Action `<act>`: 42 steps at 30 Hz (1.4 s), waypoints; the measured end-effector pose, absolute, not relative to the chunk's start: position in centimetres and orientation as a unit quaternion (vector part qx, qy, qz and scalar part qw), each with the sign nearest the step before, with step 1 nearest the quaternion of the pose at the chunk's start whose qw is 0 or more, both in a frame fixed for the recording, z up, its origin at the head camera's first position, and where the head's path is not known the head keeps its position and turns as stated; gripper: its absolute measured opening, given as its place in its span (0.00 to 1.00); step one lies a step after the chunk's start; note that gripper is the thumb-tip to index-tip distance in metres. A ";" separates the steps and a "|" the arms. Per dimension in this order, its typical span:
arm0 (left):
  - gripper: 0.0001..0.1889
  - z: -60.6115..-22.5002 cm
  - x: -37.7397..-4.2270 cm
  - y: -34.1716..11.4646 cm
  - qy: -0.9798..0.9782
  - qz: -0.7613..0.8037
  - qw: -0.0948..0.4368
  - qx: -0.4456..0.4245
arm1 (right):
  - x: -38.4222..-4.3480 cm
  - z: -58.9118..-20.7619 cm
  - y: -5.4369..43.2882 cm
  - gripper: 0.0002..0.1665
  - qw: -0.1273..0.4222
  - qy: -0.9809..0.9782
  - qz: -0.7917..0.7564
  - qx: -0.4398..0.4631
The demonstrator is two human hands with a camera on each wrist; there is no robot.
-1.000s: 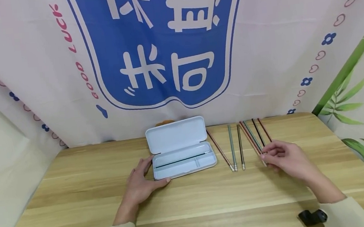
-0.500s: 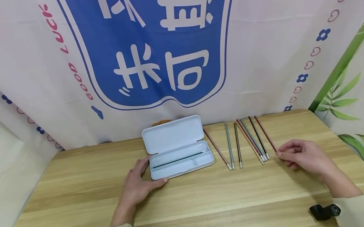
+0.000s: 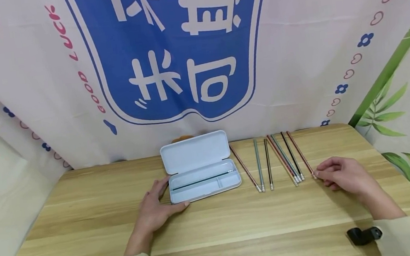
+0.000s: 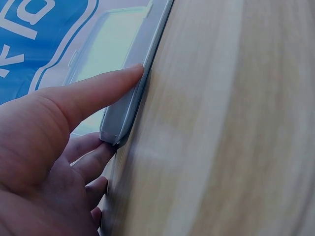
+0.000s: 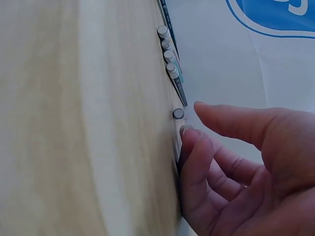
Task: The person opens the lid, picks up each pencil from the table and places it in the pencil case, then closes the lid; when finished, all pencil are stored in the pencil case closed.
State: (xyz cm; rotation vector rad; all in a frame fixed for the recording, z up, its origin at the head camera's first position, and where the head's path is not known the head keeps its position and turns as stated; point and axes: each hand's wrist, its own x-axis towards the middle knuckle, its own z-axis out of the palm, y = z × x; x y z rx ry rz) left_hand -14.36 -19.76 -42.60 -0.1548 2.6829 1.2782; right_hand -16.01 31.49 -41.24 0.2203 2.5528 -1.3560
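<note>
A pale blue pencil case lies on the table with its lid raised. One dark green pencil rests inside it. My left hand holds the case's left end, thumb on the front edge and fingers round the left side; the thumb shows against the case wall in the left wrist view. My right hand is at the eraser end of the rightmost red pencil. In the right wrist view, thumb and index finger stand apart beside that pencil's end, the other fingers loosely curled.
Between case and right hand lie several pencils: a red pencil nearest the case, a teal pencil, a black pencil, then a closer group with another black pencil. A printed cloth hangs behind the wooden table.
My right hand has moved right, away from the pencil group to the rightmost red pencil's eraser end. That end, hidden earlier, now shows. The left hand stays at the case; the head view shifted slightly.
</note>
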 end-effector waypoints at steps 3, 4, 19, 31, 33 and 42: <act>0.55 -42.6 -14.3 -19.7 0.899 0.428 0.081 -0.051 | -16.3 -41.3 31.5 0.26 0.120 0.878 -0.457 0.077; 0.55 -42.5 -14.3 -19.7 0.899 0.427 0.081 -0.050 | -16.4 -41.4 31.4 0.26 0.121 0.880 -0.454 0.077; 0.54 -42.7 -14.3 -19.8 0.901 0.426 0.075 -0.044 | -16.5 -41.6 30.8 0.22 0.099 0.906 -0.405 0.070; 0.54 -42.6 -14.3 -19.7 0.901 0.425 0.076 -0.047 | -16.4 -41.5 30.3 0.18 0.085 0.925 -0.363 0.074; 0.54 -42.6 -14.2 -19.7 0.901 0.425 0.075 -0.047 | -16.4 -41.5 30.3 0.18 0.086 0.926 -0.360 0.076; 0.54 -42.5 -14.2 -19.8 0.900 0.427 0.075 -0.046 | -16.4 -41.5 30.4 0.18 0.090 0.927 -0.357 0.076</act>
